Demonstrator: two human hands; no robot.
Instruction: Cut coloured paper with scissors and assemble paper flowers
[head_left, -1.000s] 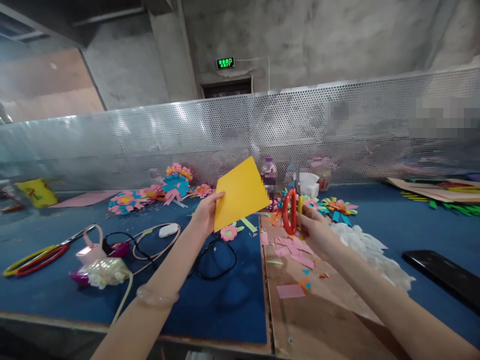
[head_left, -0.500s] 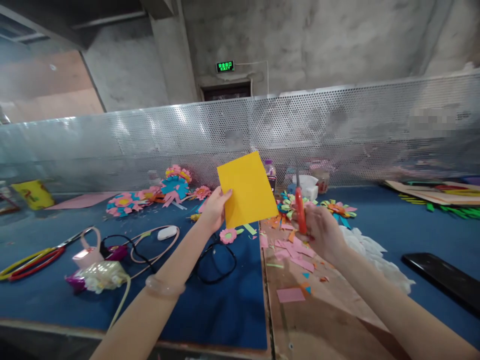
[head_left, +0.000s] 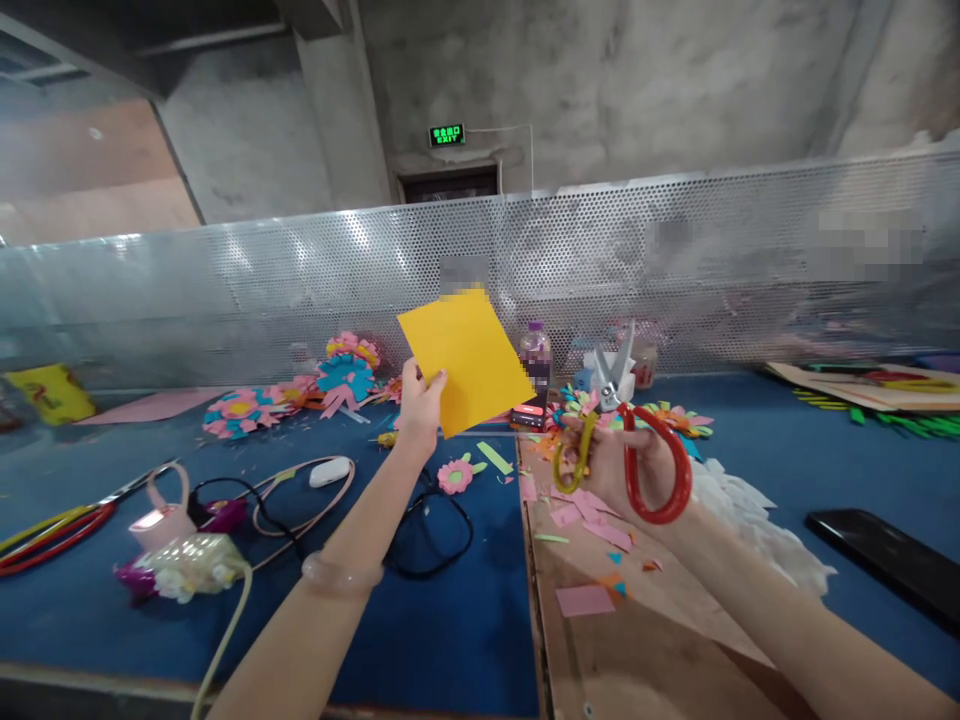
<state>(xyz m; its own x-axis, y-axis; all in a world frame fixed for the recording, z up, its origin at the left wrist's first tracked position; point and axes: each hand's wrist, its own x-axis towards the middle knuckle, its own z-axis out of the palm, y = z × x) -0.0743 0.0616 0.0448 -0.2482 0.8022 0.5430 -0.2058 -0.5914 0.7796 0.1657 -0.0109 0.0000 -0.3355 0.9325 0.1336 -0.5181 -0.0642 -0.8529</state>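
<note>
My left hand pinches a square sheet of yellow paper by its lower left edge and holds it up, tilted, above the table. In my right hand is a pair of scissors with one red and one yellow handle loop. Their blades point up and are spread apart, well to the right of the paper. Beneath the hands lie a pink paper flower with green leaves and many pink paper scraps.
Paper flowers stand at the back left. More scissors, a charging cable and a white earphone case lie on the left. A purple-capped bottle stands behind. To the right are white tissue and a black phone.
The yellow paper has moved left and turned a little with my left hand. The scissors have turned in my right hand, so both handle loops and the spread blades now show.
</note>
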